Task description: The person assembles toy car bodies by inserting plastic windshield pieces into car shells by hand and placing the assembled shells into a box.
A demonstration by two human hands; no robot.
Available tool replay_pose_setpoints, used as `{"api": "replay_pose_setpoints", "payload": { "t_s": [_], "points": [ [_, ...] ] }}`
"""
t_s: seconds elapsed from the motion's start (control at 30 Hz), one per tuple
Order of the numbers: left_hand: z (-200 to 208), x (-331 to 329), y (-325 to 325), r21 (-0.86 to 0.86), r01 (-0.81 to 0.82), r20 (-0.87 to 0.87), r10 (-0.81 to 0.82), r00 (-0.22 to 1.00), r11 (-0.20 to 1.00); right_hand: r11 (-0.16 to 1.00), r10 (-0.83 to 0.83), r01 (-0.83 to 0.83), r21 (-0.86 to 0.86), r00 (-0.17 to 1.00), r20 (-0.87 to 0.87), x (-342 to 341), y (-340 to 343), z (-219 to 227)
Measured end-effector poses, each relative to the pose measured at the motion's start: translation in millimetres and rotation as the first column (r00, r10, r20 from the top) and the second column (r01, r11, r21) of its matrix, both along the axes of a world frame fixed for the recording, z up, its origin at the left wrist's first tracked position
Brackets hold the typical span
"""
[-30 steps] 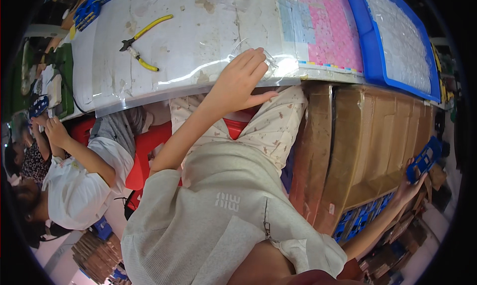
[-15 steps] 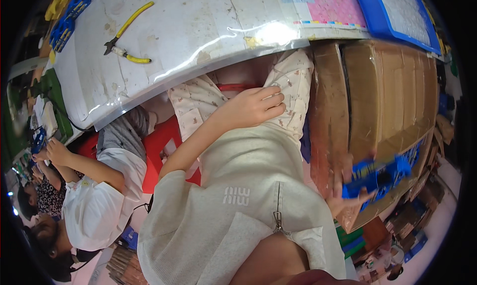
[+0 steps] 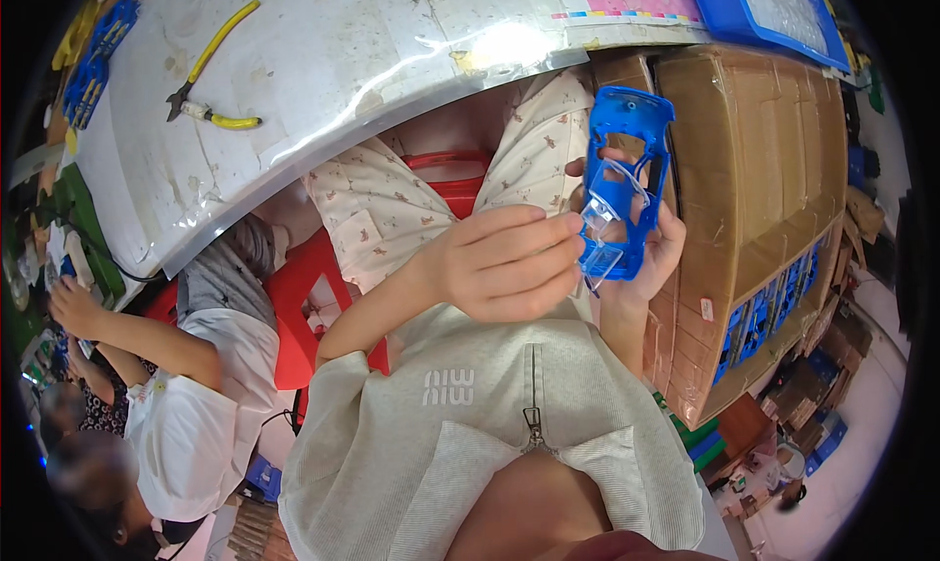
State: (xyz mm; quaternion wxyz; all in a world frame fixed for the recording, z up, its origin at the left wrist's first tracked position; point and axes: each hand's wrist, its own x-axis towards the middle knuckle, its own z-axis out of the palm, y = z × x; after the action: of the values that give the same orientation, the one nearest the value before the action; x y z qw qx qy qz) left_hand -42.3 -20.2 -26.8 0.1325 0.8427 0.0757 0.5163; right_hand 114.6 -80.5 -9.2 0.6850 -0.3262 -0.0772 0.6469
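Observation:
In front of my lap, my right hand (image 3: pixel 658 257) holds up a blue plastic toy car body shell (image 3: pixel 633 116) from behind and below. The shell is tilted nearly upright and has large cut-out openings. Thin wires (image 3: pixel 634 177) and small clear plastic pieces (image 3: pixel 600 211) show at its left side. My left hand (image 3: pixel 517 264) is closed at that edge, fingertips pressed on the clear plastic; its thumb is hidden. Yellow-handled cutting pliers (image 3: pixel 199 109) lie on the worktable (image 3: pixel 323 52), apart from both hands.
A big cardboard box (image 3: pixel 754 160) stands at my right, with several blue shells (image 3: pixel 769 311) in its opening. A blue tray (image 3: pixel 769 13) sits at the table's far right. More blue shells (image 3: pixel 90 81) lie far left. A co-worker (image 3: pixel 191 414) sits on my left.
My right hand has come from the box to my lap with a blue shell. My left hand has lifted off my thigh and moved to the shell's clear plastic. The view has shifted slightly.

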Motion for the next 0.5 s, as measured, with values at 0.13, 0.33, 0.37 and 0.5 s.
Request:
{"api": "replay_pose_setpoints", "payload": {
  "t_s": [0.13,0.33,0.37,0.5],
  "points": [
    [-2,9,-3,0.025,0.008,-0.019,-0.007,1.000,1.000,1.000,-0.022,0.026,-0.011,0.961,0.274,-7,5,-2],
    [-2,14,-2,-0.105,-0.013,-0.010,0.012,1.000,0.994,0.998,-0.031,0.050,-0.032,0.904,0.425,-7,5,-8],
    [-2,15,-2,-0.158,-0.030,0.005,0.031,1.000,0.987,0.998,-0.029,0.049,-0.035,0.905,0.425,-8,5,-8],
    [0,15,0,-0.200,-0.061,0.016,0.065,0.998,0.978,1.000,-0.008,0.000,0.018,0.902,0.431,-13,8,-5]
  ]
}}
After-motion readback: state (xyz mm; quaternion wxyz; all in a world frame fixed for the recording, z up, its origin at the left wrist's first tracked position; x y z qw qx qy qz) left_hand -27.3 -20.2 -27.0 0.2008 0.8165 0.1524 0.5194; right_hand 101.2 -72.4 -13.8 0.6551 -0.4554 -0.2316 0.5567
